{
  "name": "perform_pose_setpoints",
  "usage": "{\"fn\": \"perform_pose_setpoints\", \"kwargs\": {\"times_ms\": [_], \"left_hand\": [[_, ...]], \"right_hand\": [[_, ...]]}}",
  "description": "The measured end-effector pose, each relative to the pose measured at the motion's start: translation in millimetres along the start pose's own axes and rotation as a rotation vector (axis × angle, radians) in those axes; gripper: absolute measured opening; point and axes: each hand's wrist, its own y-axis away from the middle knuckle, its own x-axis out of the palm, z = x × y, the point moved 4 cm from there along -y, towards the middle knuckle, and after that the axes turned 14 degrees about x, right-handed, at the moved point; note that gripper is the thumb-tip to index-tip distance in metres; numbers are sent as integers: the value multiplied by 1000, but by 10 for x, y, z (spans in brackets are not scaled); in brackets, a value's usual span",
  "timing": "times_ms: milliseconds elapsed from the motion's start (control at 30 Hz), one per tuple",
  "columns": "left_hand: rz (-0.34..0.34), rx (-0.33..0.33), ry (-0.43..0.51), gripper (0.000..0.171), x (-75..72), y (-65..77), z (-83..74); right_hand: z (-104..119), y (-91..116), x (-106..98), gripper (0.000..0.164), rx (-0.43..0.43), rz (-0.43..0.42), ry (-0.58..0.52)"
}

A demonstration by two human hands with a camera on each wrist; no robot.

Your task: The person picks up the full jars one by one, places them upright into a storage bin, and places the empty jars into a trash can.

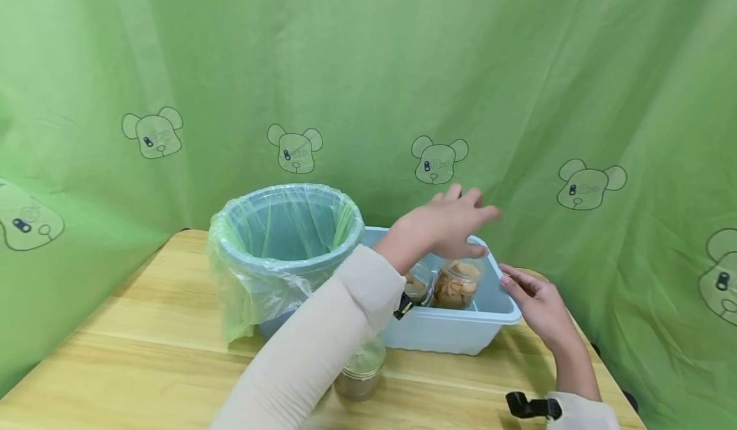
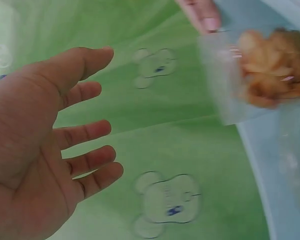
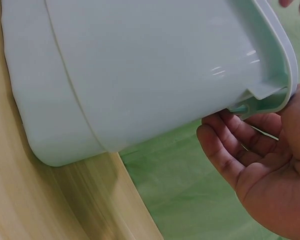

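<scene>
My left hand (image 1: 446, 225) hovers over a light blue plastic basin (image 1: 437, 331), fingers spread and nothing held. In the left wrist view its fingers are apart, well away from a clear jar (image 2: 272, 70) of orange-brown, cookie-like pieces. That jar (image 1: 455, 289) stands in the basin beside a second clear jar (image 1: 417, 283), partly hidden by my left wrist. My right hand (image 1: 541, 305) grips the basin's right rim, the thumb over the edge. In the right wrist view its fingers curl beneath the rim (image 3: 287, 55).
A bin (image 1: 288, 260) lined with a thin green bag stands left of the basin. Partly behind my left sleeve, another clear jar (image 1: 359, 379) with brownish contents stands on the wooden table (image 1: 138, 353). A green curtain (image 1: 368, 84) hangs behind.
</scene>
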Motion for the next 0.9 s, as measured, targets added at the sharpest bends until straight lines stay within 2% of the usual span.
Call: {"fn": "perform_pose_setpoints", "kwargs": {"times_ms": [200, 433, 700, 900], "left_hand": [[-80, -4, 7, 72, -318, 227, -50], [-145, 8, 26, 69, -548, 496, -97], [-227, 14, 12, 68, -614, 843, -34], [-286, -1, 63, 69, -576, 1193, 86]], "right_hand": [[-4, -9, -10, 62, -4, -5, 4], [4, -14, -10, 63, 9, -4, 12], [3, -5, 6, 65, 13, -10, -6], [13, 3, 39, 62, -3, -29, -5]]}}
